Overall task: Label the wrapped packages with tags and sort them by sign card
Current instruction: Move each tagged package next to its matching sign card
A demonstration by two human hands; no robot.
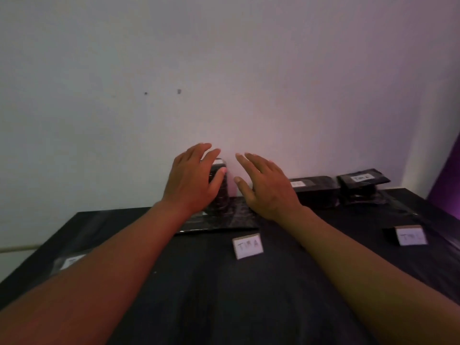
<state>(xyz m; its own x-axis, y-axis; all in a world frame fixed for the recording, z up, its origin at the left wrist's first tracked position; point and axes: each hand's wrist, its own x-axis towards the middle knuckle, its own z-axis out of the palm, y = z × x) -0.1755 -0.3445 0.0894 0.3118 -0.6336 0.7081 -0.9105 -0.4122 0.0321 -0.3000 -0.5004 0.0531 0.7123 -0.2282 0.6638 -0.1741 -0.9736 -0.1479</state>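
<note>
both arms outstretched, left grip (193,179) and right grip (267,185) spread

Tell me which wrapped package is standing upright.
The tall package by the left hand, at the wall; the packages to the right lie flat.

Your two bare forearms, no sleeves in view, your left hand (193,180) and right hand (265,185) without gloves, rings, watch or bands, short plain fingernails, wrists uncovered, nothing worn that you can see.
</note>
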